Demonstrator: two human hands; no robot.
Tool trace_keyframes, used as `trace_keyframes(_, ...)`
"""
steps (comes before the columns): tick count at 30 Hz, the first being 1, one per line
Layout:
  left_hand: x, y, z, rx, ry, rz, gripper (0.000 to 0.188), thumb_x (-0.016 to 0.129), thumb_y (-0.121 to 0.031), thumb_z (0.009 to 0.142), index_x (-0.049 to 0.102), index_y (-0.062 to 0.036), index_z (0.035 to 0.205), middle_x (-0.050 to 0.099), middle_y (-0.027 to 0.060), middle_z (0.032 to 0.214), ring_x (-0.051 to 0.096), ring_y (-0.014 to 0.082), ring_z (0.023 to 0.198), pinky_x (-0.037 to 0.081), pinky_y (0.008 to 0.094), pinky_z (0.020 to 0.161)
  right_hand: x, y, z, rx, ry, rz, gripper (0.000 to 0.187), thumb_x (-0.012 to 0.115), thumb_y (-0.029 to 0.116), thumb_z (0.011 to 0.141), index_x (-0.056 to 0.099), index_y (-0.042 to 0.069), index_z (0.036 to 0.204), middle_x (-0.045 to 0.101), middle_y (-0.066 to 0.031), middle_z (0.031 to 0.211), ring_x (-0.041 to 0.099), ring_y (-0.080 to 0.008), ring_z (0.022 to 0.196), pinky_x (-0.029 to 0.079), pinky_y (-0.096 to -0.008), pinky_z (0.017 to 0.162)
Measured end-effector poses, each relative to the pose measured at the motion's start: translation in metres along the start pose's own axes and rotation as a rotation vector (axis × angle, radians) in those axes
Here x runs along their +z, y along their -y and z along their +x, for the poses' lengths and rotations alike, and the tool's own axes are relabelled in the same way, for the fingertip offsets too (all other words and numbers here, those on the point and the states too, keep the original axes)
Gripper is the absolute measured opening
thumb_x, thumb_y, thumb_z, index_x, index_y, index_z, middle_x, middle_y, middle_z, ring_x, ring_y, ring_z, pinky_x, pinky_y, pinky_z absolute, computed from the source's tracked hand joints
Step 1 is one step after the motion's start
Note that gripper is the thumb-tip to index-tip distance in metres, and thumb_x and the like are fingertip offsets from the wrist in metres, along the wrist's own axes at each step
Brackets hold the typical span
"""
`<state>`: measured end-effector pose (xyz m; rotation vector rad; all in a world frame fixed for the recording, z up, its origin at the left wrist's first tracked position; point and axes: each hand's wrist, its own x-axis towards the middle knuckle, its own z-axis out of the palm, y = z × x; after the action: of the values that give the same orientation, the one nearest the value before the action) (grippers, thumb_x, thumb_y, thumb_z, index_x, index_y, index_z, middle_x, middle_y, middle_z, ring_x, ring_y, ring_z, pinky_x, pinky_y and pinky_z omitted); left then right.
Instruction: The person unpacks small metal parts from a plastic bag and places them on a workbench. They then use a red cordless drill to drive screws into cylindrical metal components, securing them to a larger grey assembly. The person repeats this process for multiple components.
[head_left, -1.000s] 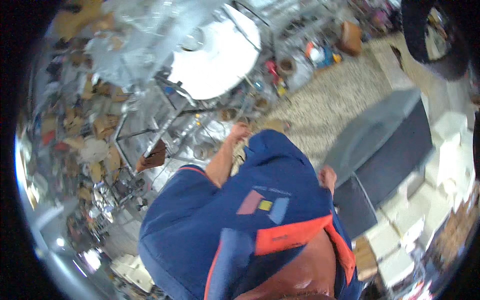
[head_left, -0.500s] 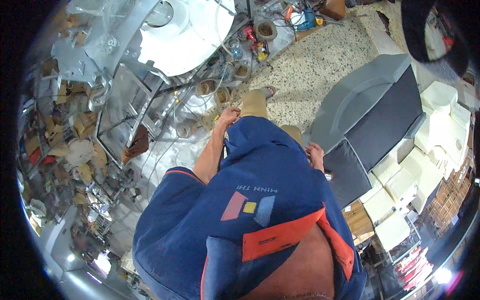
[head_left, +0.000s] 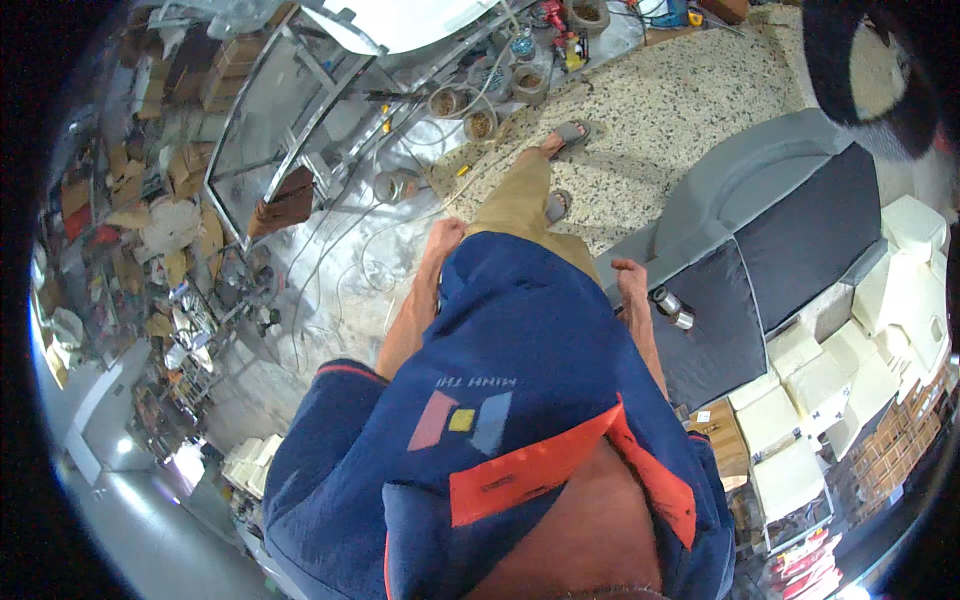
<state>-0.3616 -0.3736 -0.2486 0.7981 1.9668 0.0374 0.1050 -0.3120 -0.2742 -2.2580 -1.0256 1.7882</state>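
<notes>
Below the navy shirt (head_left: 530, 330), the left hand (head_left: 445, 237) and right hand (head_left: 629, 277) have curled fingers; I cannot tell whether either grip is clenched on anything. The silver metal cylinder (head_left: 678, 312) rests just beside the right hand, the nearer one, to its lower right on the black panel (head_left: 705, 350), its long axis slanting down rightward. Farther out are a grey curved upholstered piece (head_left: 692, 200), speckled flooring (head_left: 650, 120) and a metal frame (head_left: 320, 130).

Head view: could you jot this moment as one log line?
left hand: beside tan trousers | right hand: near silver cylinder | silver cylinder: on black panel | held: nothing visible
</notes>
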Motion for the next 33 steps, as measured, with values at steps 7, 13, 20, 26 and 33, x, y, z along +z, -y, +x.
trace_keyframes(7,0.044,0.137,-0.115,-0.159,-0.068,-0.071,0.022,0.065,-0.021,0.086,0.075,-0.0078,0.102,0.072,0.01,0.083,0.068,0.0197,0.075,0.052,0.037,0.061,0.059,0.003,-0.029,0.109,0.127,-0.566,0.031,0.061,0.02,0.081,0.076,0.001,0.099,0.074,-0.0221,0.097,0.073,-0.033,0.096,0.056,-0.0411,0.085)
trace_keyframes(13,0.03,0.144,-0.125,-0.43,-0.067,-0.729,0.028,0.06,-0.014,0.085,0.07,-0.0011,0.107,0.069,0.0077,0.087,0.066,0.0182,0.077,0.053,0.034,0.06,0.059,0.027,-0.031,0.024,0.271,-0.636,0.022,0.064,0.021,0.085,0.074,0.001,0.089,0.071,-0.0115,0.078,0.067,-0.0242,0.072,0.052,-0.037,0.067)
trace_keyframes(20,-0.029,0.159,-0.081,-0.302,-0.28,-0.857,0.032,0.061,-0.019,0.092,0.066,0.0009,0.117,0.071,0.0094,0.099,0.068,0.0185,0.086,0.056,0.034,0.07,0.084,0.103,-0.066,0.141,0.717,-0.314,0.016,0.063,0.011,0.085,0.07,0.003,0.096,0.068,-0.0034,0.079,0.063,-0.0143,0.065,0.052,-0.0295,0.059)
trace_keyframes(26,-0.072,0.268,-0.012,-0.294,-0.124,-0.75,0.032,0.064,-0.022,0.092,0.065,-0.0025,0.118,0.071,0.0099,0.103,0.07,0.0191,0.09,0.056,0.0329,0.073,0.213,0.064,-0.062,0.015,0.365,-0.112,0.026,0.062,0.006,0.09,0.064,0.001,0.115,0.069,-0.0082,0.085,0.062,-0.0127,0.065,0.05,-0.0277,0.057)
trace_keyframes(33,-0.099,0.389,0.013,-0.384,-0.054,-0.925,0.031,0.063,-0.027,0.094,0.066,-0.0042,0.115,0.072,0.0092,0.092,0.071,0.02,0.087,0.056,0.035,0.071,0.354,-0.054,-0.135,-0.261,0.113,-0.325,0.02,0.065,0.01,0.089,0.068,-0.003,0.103,0.069,-0.0081,0.086,0.065,-0.017,0.079,0.053,-0.0313,0.073)
